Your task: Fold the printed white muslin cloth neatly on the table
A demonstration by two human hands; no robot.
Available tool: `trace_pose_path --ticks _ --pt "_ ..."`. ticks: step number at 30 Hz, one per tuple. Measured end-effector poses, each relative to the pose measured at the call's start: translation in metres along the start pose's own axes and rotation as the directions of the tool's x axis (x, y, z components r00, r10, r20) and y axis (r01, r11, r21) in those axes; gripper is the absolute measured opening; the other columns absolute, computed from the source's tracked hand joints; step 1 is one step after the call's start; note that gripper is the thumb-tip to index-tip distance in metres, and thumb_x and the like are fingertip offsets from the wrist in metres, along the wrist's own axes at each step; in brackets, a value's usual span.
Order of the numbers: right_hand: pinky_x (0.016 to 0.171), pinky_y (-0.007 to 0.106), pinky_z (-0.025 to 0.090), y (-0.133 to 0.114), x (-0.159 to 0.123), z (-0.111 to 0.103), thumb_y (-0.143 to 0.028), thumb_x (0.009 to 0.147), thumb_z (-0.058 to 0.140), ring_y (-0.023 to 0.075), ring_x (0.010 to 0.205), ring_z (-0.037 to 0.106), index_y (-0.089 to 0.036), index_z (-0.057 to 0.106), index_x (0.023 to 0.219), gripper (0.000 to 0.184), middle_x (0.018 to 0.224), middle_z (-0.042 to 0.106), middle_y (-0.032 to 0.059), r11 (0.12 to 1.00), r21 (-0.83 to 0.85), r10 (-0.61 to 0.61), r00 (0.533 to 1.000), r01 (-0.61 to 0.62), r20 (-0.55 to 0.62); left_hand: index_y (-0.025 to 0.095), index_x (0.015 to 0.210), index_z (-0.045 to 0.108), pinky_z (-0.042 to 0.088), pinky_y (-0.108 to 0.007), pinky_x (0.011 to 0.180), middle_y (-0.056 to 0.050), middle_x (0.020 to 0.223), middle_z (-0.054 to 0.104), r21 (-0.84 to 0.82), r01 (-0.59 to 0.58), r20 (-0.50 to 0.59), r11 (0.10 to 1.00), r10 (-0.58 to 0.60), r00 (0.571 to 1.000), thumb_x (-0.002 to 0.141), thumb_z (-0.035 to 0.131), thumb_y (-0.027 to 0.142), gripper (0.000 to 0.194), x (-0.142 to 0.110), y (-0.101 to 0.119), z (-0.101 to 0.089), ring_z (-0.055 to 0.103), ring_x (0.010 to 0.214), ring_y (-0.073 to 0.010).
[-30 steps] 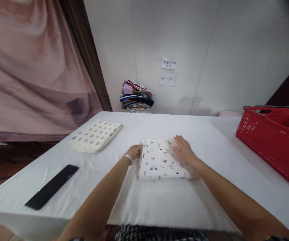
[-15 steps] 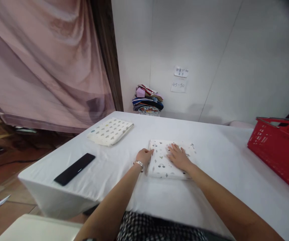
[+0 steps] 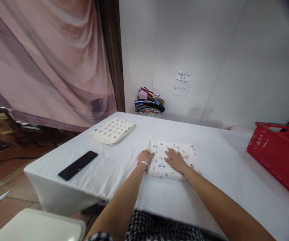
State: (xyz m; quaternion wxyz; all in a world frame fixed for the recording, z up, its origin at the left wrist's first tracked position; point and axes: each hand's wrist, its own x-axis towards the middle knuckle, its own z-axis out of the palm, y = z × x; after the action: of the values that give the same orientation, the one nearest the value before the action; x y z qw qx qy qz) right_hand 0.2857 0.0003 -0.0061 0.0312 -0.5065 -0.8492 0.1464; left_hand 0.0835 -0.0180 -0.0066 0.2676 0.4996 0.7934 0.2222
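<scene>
A folded white cloth (image 3: 163, 169) printed with small rainbows and plants lies flat on the white-covered table (image 3: 217, 160) before me. At its left edge, my left hand (image 3: 145, 158) is closed on the fabric, thumb on top; the other fingers are partly hidden. My right hand (image 3: 176, 161) rests palm down on the cloth's middle, fingers stretched and slightly apart. Farther left lies another folded cloth (image 3: 114, 130), cream with grey heart-like shapes.
A long black object (image 3: 78, 164) lies near the table's left front edge. The red plastic basket (image 3: 272, 154) stands at the right. Behind the table rises a stack of folded fabrics (image 3: 149, 103) by the wall. A pale stool (image 3: 41, 227) is at lower left.
My right hand has slid slightly left and toward me across the cloth. The left hand stays at the left edge. My view has shifted a little.
</scene>
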Motion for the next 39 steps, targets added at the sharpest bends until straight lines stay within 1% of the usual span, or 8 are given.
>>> trace_pose_path --ticks 5,8,11,15,20,26,32,39 --pt "0.104 0.045 0.007 -0.018 0.023 -0.012 -0.046 0.088 0.027 0.0214 0.135 0.005 -0.022 0.028 0.137 0.055 0.148 0.014 0.0064 1.0 -0.017 0.012 0.998 -0.013 -0.062 0.02 0.081 0.057 0.042 -0.029 0.066 -0.008 0.094 0.066 -0.012 -0.019 -0.003 1.0 0.019 1.0 0.066 0.053 0.059 0.041 -0.001 0.001 0.003 0.061 0.087 -0.0228" --pt "0.104 0.045 0.006 -0.036 0.045 -0.016 -0.043 0.088 0.028 0.021 0.135 0.005 -0.021 0.025 0.138 0.054 0.148 0.013 0.0065 1.0 -0.025 -0.017 0.997 0.015 -0.079 0.02 0.08 0.057 0.042 -0.029 0.068 -0.008 0.096 0.065 0.001 -0.018 -0.029 1.0 0.018 0.999 0.067 0.052 0.06 0.042 -0.004 0.002 0.003 0.06 0.089 -0.0232" --pt "0.103 0.045 0.009 -0.047 0.064 -0.014 -0.042 0.088 0.027 0.0208 0.134 0.01 -0.022 0.028 0.136 0.052 0.147 0.018 0.0065 0.998 -0.045 -0.051 0.996 0.047 -0.07 0.021 0.08 0.057 0.042 -0.029 0.069 -0.008 0.096 0.064 0.01 -0.019 -0.042 1.0 0.019 0.999 0.07 0.05 0.056 0.038 -0.007 0.002 0.004 0.06 0.088 -0.0226" --pt "0.103 0.046 0.008 -0.048 0.078 -0.001 -0.041 0.089 0.022 0.0204 0.133 0.013 -0.021 0.029 0.136 0.051 0.146 0.022 0.0056 0.992 -0.11 -0.064 0.995 0.055 -0.079 0.021 0.079 0.057 0.042 -0.03 0.07 -0.008 0.096 0.063 0.037 -0.031 -0.101 0.999 0.034 0.994 0.074 0.047 0.054 0.035 -0.009 -0.001 0.008 0.06 0.088 -0.0223" --pt "0.104 0.043 0.004 -0.043 0.081 0.009 -0.043 0.09 0.017 0.0186 0.134 0.01 -0.021 0.025 0.138 0.054 0.147 0.018 0.0037 0.987 -0.157 -0.052 0.994 0.036 -0.101 0.021 0.075 0.058 0.041 -0.029 0.069 -0.007 0.091 0.064 0.024 -0.053 -0.148 0.998 0.056 0.987 0.076 0.045 0.054 0.035 -0.009 -0.004 0.011 0.06 0.084 -0.0204" --pt "0.104 0.044 0.004 -0.045 0.081 0.006 -0.044 0.09 0.018 0.0198 0.134 0.01 -0.021 0.026 0.138 0.054 0.147 0.018 0.0044 0.991 -0.13 -0.035 0.996 0.025 -0.078 0.022 0.073 0.058 0.04 -0.028 0.068 -0.005 0.088 0.064 -0.005 -0.086 -0.172 0.996 0.083 0.982 0.08 0.043 0.047 0.03 -0.009 -0.008 0.013 0.06 0.081 -0.0183" --pt "0.104 0.045 0.005 -0.055 0.081 0.01 -0.038 0.091 0.019 0.0192 0.134 0.009 -0.023 0.024 0.138 0.05 0.147 0.018 0.0033 0.994 -0.071 -0.088 0.99 0.08 -0.111 0.021 0.077 0.06 0.041 -0.027 0.07 -0.006 0.091 0.064 0.021 -0.099 -0.159 0.995 0.101 0.982 0.082 0.041 0.048 0.033 -0.006 -0.012 0.016 0.06 0.084 -0.0179" --pt "0.104 0.046 0.005 -0.06 0.082 0.004 -0.036 0.091 0.02 0.0202 0.134 0.01 -0.022 0.024 0.138 0.049 0.147 0.017 0.0039 0.996 -0.047 -0.076 0.996 0.074 -0.043 0.021 0.078 0.061 0.041 -0.028 0.071 -0.007 0.095 0.065 0.044 -0.082 -0.125 0.996 0.087 0.988 0.082 0.039 0.05 0.036 -0.004 -0.011 0.013 0.06 0.086 -0.019"
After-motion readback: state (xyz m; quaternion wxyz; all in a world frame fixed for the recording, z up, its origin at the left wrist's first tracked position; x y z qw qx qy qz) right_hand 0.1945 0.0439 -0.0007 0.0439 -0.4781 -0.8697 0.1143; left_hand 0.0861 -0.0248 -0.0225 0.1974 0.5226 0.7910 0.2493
